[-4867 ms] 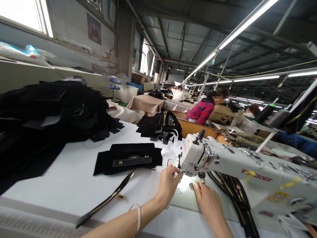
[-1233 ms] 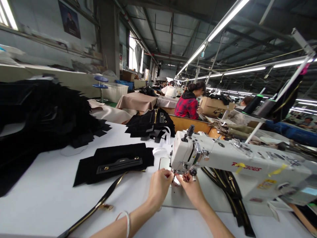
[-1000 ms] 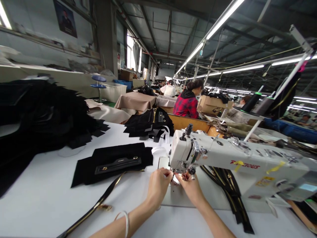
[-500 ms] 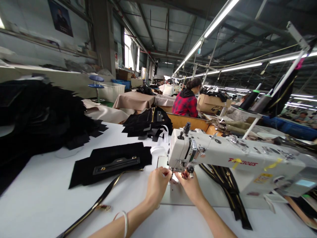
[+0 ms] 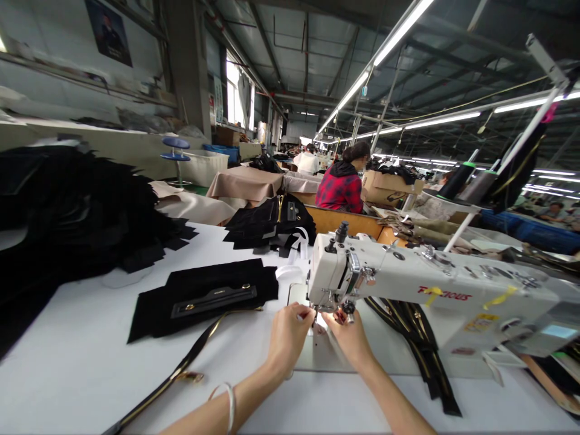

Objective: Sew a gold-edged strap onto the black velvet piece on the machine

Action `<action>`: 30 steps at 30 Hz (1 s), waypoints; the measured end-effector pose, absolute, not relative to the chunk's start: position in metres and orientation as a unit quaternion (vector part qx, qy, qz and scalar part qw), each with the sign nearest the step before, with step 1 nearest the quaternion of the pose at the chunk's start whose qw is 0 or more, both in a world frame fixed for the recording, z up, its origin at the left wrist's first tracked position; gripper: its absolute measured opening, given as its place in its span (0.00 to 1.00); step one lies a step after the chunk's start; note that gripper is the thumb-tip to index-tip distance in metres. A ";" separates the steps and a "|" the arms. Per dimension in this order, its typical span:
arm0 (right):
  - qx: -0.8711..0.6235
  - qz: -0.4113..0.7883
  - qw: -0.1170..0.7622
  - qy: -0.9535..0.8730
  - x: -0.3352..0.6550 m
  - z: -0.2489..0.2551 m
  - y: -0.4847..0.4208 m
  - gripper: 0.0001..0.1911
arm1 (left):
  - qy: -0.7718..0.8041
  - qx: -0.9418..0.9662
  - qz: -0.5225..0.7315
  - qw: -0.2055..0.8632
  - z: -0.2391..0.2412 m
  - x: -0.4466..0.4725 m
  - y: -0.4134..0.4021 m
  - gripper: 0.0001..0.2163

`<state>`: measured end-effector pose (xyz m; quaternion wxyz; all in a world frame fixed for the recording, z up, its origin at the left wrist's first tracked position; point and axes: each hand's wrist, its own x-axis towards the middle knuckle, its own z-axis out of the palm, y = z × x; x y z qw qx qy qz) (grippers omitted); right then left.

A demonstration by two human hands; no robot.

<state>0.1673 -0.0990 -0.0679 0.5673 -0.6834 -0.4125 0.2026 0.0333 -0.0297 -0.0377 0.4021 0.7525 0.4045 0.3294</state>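
A white sewing machine (image 5: 408, 281) stands on the white table (image 5: 90, 368). Both of my hands are up at its needle end. My left hand (image 5: 286, 338) has its fingers curled into a pinch just left of the needle. My right hand (image 5: 350, 338) pinches right below the presser foot. Whatever the fingertips hold is too small to make out. A black strap with gold hardware (image 5: 181, 373) trails across the table to my left. Just beyond it lies a flat black fabric panel with a metal-studded bar (image 5: 203, 296).
A large heap of black cut pieces (image 5: 67, 211) fills the left. A smaller black stack (image 5: 272, 226) sits behind the panel. Black zipper strips (image 5: 421, 344) hang under the machine arm. A person in a red plaid shirt (image 5: 341, 188) works ahead. Thread cones (image 5: 457, 180) stand right.
Both hands stay at the needle. Since 4.9 s ago the right hand rose from the machine bed to the presser foot; the view shifted slightly.
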 end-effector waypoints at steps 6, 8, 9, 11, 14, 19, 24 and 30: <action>-0.687 0.201 0.565 -0.410 0.167 -0.067 -0.100 0.15 | 0.403 0.753 0.327 0.405 -0.038 0.033 -0.030 0.15; -0.688 0.199 0.567 -0.408 0.166 -0.067 -0.100 0.14 | 0.401 0.753 0.326 0.406 -0.038 0.033 -0.030 0.14; -0.688 0.198 0.567 -0.408 0.166 -0.067 -0.101 0.13 | 0.401 0.754 0.326 0.406 -0.038 0.032 -0.030 0.14; -0.688 0.199 0.567 -0.408 0.165 -0.066 -0.101 0.13 | 0.400 0.755 0.328 0.403 -0.038 0.032 -0.031 0.15; -0.688 0.200 0.563 -0.411 0.166 -0.067 -0.100 0.13 | 0.398 0.757 0.327 0.403 -0.038 0.033 -0.031 0.15; -0.688 0.199 0.559 -0.418 0.166 -0.067 -0.100 0.12 | 0.400 0.758 0.324 0.402 -0.036 0.033 -0.031 0.14; -0.690 0.197 0.559 -0.416 0.165 -0.065 -0.100 0.12 | 0.401 0.757 0.324 0.402 -0.036 0.032 -0.031 0.14; -0.693 0.196 0.561 -0.409 0.165 -0.067 -0.101 0.12 | 0.401 0.756 0.327 0.402 -0.037 0.034 -0.030 0.14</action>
